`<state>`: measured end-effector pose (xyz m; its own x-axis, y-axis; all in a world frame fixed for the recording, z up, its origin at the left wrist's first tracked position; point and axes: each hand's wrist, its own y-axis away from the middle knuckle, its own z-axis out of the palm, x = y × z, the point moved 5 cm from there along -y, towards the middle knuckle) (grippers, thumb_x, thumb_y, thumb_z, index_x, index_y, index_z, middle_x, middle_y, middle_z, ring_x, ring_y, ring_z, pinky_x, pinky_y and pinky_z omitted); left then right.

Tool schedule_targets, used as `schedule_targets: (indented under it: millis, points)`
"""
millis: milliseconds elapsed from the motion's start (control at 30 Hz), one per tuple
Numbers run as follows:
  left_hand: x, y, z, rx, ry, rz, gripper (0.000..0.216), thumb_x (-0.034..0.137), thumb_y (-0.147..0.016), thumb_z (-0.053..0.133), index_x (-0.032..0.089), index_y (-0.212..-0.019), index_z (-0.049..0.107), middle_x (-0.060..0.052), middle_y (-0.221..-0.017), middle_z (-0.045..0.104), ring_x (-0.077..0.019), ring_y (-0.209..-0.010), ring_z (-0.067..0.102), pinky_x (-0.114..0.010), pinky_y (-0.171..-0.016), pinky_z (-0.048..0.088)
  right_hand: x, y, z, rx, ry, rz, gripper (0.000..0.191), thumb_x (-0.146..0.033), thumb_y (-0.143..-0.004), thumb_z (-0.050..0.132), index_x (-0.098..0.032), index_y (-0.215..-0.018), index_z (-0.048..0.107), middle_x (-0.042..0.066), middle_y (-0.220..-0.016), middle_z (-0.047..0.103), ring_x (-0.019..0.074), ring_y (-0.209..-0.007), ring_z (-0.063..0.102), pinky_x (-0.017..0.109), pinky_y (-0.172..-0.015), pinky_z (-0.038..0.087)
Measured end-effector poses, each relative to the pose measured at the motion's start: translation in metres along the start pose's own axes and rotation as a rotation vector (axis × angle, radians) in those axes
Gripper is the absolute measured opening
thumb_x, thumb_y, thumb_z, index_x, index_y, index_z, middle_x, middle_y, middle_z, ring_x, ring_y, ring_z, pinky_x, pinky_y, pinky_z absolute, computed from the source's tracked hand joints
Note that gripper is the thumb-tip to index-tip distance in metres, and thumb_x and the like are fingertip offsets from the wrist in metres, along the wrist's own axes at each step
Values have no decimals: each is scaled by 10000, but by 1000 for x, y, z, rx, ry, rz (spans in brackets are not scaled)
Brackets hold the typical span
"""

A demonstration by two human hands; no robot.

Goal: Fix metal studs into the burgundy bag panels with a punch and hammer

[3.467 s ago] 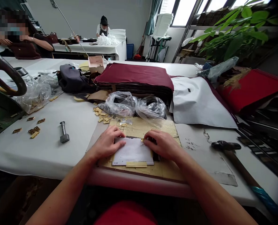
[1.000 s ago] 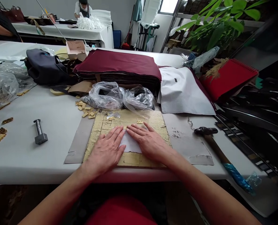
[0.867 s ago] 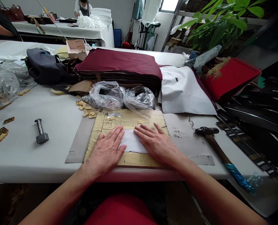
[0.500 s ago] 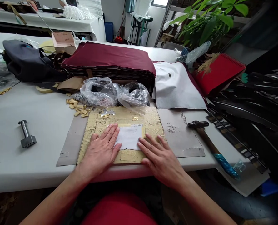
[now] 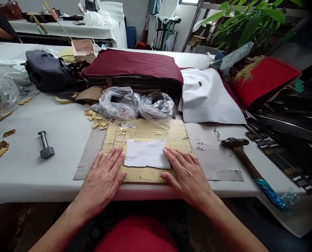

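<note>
A torn piece of white paper (image 5: 147, 154) with faint print lies flat on a worn yellowish board (image 5: 145, 175). My left hand (image 5: 103, 175) rests open on the board, its fingertips beside the paper's left edge. My right hand (image 5: 186, 171) is spread flat, with its fingertips at the paper's right edge. Just beyond the paper lie a small gold metal plate (image 5: 158, 133) and thin silver plates (image 5: 129, 125). Gold pieces (image 5: 99, 120) are heaped at the board's back left corner.
A hammer (image 5: 246, 162) lies to the right, and a steel stamp tool (image 5: 46, 147) to the left. Plastic bags (image 5: 121, 101) and a maroon stack (image 5: 137, 66) stand behind the board. White material (image 5: 211, 98) and a red notebook (image 5: 268, 78) are at back right.
My left hand has slid left off the paper, so its left side with print now shows. The right hand stays at the right edge. The view has shifted slightly left.
</note>
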<state>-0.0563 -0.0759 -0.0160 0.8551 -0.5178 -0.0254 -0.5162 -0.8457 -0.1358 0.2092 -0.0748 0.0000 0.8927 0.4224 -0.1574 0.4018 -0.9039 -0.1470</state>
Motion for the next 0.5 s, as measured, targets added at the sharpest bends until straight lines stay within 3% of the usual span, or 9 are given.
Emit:
schedule_targets:
  millis: [100, 300, 400, 500]
  points:
    - [2, -2, -3, 8, 10, -8, 614, 428, -1072, 326, 174, -1623, 237, -64, -1674, 243, -273, -1564, 233, -522, -1275, 213, 0, 0, 6, 34, 80, -7, 626, -512, -1075, 372, -148, -1585, 360, 112, -1616, 368, 299, -1495, 333, 524, -1184, 309]
    - [10, 4, -2, 38, 23, -19, 729, 576, -1031, 373, 206, -1634, 197, -81, -1672, 245, -336, -1563, 213, -600, -1248, 239, -3, 9, 12, 57, 124, -86, 598, -447, -1090, 365, -78, -1560, 389, 137, -1624, 339, 300, -1531, 254, 518, -1226, 287]
    - [16, 6, -2, 46, 29, -32, 748, 649, -986, 434, 288, -1617, 262, -49, -1676, 237, -389, -1562, 180, -679, -1216, 232, 0, 11, 12, 52, 137, -96, 596, -433, -1086, 368, -94, -1577, 368, 135, -1640, 305, 320, -1529, 256, 545, -1207, 326]
    - [17, 6, -6, 55, 50, -55, 682, 613, -993, 466, 331, -1596, 316, -13, -1671, 252, -383, -1559, 198, -668, -1214, 252, 4, 20, 12, 87, 123, -131, 620, -425, -1068, 393, -160, -1621, 296, 113, -1647, 302, 334, -1512, 298, 572, -1182, 366]
